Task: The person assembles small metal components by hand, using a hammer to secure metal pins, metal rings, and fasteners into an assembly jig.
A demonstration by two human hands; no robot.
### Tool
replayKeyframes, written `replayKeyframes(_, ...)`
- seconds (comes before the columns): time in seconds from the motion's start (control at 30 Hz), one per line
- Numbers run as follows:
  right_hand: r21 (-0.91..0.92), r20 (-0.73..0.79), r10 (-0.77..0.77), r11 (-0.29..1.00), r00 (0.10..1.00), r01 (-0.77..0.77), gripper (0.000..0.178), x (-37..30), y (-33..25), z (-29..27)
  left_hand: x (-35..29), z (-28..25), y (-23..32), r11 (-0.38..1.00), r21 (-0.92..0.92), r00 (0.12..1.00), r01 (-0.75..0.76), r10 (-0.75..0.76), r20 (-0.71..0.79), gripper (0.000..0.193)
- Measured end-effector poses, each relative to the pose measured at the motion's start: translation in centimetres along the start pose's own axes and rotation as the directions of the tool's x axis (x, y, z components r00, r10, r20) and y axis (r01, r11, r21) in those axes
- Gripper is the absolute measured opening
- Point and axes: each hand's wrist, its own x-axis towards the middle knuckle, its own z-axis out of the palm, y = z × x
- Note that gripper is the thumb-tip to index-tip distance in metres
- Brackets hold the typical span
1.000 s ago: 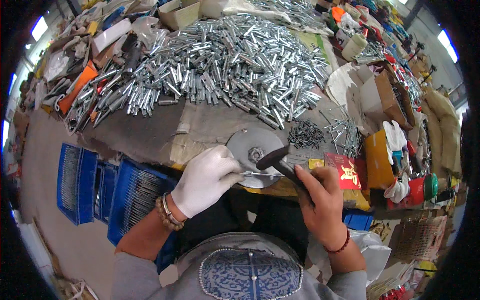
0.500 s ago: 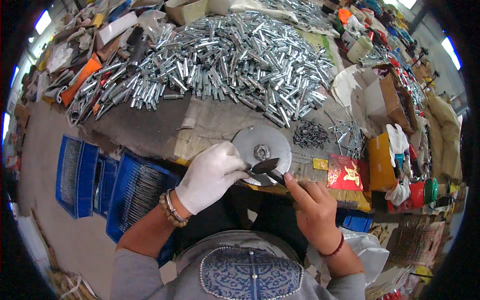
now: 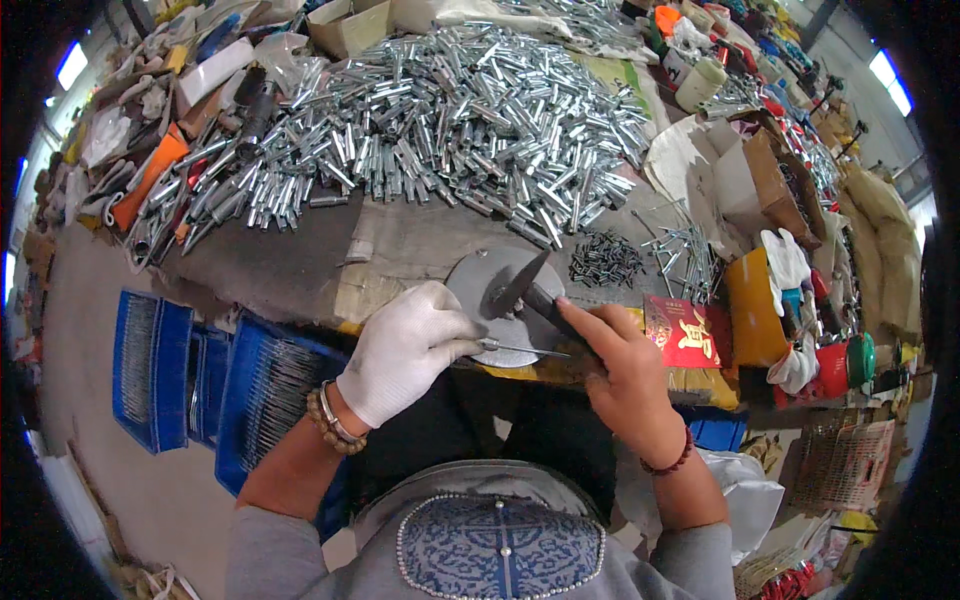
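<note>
Bench [image 3: 400, 240]: rod [image 3: 532, 350] crosswise, thin end rt.

Near, one left hand [image 3: 410, 350], one right hand [image 3: 630, 375], one hammer [image 3: 530, 290], one thin rod [image 3: 535, 350] and one round plate [image 3: 467, 275]; left, at least three blue trays [image 3: 176, 375]; right, one red card [image 3: 690, 335]; far, silvery tubes [image 3: 470, 130] (heaped too densely to count).
</note>
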Motion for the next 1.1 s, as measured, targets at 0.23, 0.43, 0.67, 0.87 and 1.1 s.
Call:
replayKeyframes(0.23,-0.261,0.1,-0.054,0.962,0.994,0.078,0.043,-1.7,-2.7,1.4,-0.8,-0.3,0.0,0.999,0.03,1.0,0.021,-0.021,-0.007,0.017)
replayKeyframes(0.43,0.385,0.29,0.199,0.871,0.936,-0.304,0.034,-3.0,-3.6,2.6,-3.5,2.8,2.4,0.975,-0.036,0.919,0.221,-0.22,-0.326,0.025)
replayKeyframes(0.67,0.58,0.535,0.334,0.523,0.776,-0.625,0.035,-4.3,-4.4,4.2,-4.9,4.9,5.3,0.421,-0.75,0.705,0.51,-0.704,0.084,0.058)
replayKeyframes(0.87,0.531,0.522,0.269,0.64,0.809,-0.556,0.034,-4.5,-5.6,5.2,-5.4,4.5,5.0,0.456,-0.791,0.751,0.408,-0.661,0.006,0.061)
replayKeyframes(1.1,0.503,0.288,0.367,0.728,0.885,-0.466,0.059,-3.8,-4.6,3.6,-9.2,2.4,0.6,0.686,-0.659,0.68,0.309,-0.643,-0.351,0.055)
